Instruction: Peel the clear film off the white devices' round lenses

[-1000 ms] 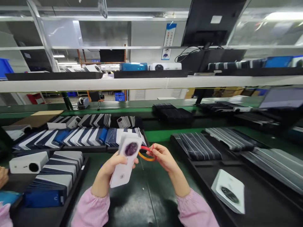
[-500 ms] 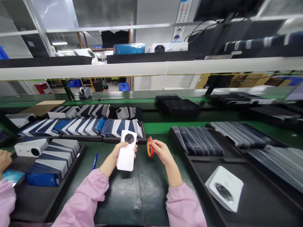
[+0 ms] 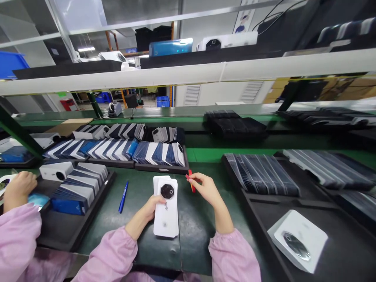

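My left hand (image 3: 151, 206) grips a small stack of white phone-shaped panels (image 3: 166, 219), thumb on the front near the round black camera area. The panels are slightly fanned, and their printed side faces up towards me. Just to the right, my right hand (image 3: 202, 186) pinches a thin red-and-orange ring (image 3: 192, 181), seen nearly edge-on. A gap separates the ring from the panels. On the dark green bench, left of my left hand, lies a blue pen (image 3: 123, 197).
A black tray (image 3: 98, 207) of panels stands at left, beside a co-worker's hand (image 3: 20, 188). Trays packed with blue and white panels (image 3: 158, 152) line the back. At right, a large black tray (image 3: 249, 213) holds dark wrapped panels and a white stack (image 3: 298, 239).
My left hand has brought the white panels lower and nearer to me. The ring in my right hand has turned edge-on. The view has shifted, and more of the co-worker's arm shows at left.
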Demonstrator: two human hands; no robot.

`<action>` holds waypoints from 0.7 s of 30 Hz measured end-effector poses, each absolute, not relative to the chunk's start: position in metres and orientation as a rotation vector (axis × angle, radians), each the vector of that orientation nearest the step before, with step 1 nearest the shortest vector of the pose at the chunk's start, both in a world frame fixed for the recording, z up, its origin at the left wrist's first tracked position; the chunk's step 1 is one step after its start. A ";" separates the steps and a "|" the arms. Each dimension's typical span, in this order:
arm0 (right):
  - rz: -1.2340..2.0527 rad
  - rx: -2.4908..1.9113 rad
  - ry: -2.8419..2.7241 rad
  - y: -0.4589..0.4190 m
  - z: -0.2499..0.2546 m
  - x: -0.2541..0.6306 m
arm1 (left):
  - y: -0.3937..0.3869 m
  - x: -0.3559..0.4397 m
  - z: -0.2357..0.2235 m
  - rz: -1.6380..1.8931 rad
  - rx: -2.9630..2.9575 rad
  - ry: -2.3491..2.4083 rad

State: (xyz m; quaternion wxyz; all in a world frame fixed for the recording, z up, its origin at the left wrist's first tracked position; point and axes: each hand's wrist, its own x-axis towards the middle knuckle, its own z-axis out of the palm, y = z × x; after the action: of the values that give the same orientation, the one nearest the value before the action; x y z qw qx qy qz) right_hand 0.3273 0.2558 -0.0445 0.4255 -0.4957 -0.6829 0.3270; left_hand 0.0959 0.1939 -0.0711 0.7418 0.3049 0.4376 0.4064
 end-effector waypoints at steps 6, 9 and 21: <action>0.433 -1.077 -2.036 0.252 -0.046 0.330 | 0.195 0.093 -0.067 0.931 0.942 1.128; 0.264 -1.081 -2.150 0.250 -0.047 0.331 | 0.193 0.090 -0.069 0.945 1.207 1.343; 0.811 -0.548 -1.969 0.225 -0.017 0.314 | 0.195 0.079 -0.026 0.718 2.059 1.509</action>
State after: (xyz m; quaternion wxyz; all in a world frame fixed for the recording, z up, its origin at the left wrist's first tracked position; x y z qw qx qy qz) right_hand 0.3141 0.2247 -0.0166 0.4541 -0.2220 -0.7979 0.3285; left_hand 0.0786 0.1950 -0.0261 0.2422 0.7533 0.5521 0.2628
